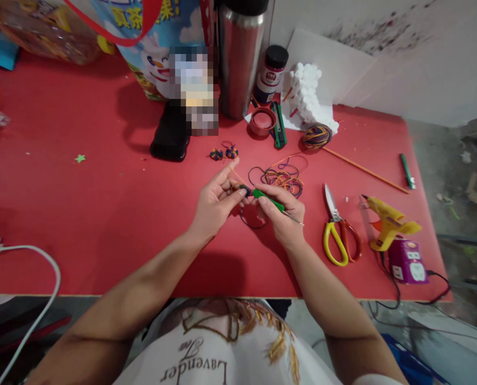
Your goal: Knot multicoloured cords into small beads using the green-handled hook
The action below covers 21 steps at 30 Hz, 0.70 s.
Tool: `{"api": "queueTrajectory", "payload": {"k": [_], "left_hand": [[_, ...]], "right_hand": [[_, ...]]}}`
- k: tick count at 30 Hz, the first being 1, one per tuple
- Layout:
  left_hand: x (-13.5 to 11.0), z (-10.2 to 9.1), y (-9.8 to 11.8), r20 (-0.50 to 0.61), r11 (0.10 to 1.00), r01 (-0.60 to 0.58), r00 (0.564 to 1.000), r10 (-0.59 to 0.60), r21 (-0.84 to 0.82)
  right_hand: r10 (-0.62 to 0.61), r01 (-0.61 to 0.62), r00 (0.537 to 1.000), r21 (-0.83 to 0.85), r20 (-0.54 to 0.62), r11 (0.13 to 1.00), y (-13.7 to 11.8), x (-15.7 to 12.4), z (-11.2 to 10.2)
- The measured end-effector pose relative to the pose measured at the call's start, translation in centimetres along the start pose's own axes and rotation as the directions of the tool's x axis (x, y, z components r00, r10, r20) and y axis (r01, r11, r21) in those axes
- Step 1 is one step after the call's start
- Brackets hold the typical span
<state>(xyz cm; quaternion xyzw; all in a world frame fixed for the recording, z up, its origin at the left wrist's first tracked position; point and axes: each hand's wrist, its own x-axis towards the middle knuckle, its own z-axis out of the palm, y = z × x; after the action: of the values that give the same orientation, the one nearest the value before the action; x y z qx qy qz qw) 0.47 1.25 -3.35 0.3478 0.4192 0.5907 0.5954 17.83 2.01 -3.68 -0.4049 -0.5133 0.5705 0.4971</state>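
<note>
My left hand pinches a small dark piece of crochet, and an orange strand runs up to its raised index finger. Closed around a green-handled crochet hook is my right hand; the hook's front end meets the crochet piece, and a thin metal end sticks out behind toward the lower right. Loose multicoloured yarn lies in a tangle just beyond my right hand. Two small finished-looking crochet pieces rest above my left fingertips. The wound yarn ball sits farther back at the right.
Scissors, a yellow glue gun and a purple box lie right on the red table. Behind stand a steel bottle, a dark jar, a green cutter and a black case. A white cable crosses the left.
</note>
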Motion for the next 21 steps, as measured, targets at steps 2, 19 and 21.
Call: {"api": "queueTrajectory", "payload": {"k": [2, 19, 21], "left_hand": [[0.02, 0.0, -0.02, -0.004, 1.0, 0.014, 1.0, -0.014, -0.01], [-0.16, 0.15, 0.05, 0.007, 0.999, 0.045, 0.999, -0.045, -0.006], [-0.19, 0.1, 0.02, 0.016, 0.999, 0.032, 0.999, -0.032, -0.012]], "right_hand": [[0.005, -0.005, 1.0, 0.004, -0.008, 1.0, -0.09, -0.01, 0.1], [0.04, -0.039, 0.999, 0.022, -0.022, 0.999, 0.1, -0.17, 0.14], [0.047, -0.046, 0.997, 0.017, -0.054, 0.999, 0.11, -0.09, 0.12]]}}
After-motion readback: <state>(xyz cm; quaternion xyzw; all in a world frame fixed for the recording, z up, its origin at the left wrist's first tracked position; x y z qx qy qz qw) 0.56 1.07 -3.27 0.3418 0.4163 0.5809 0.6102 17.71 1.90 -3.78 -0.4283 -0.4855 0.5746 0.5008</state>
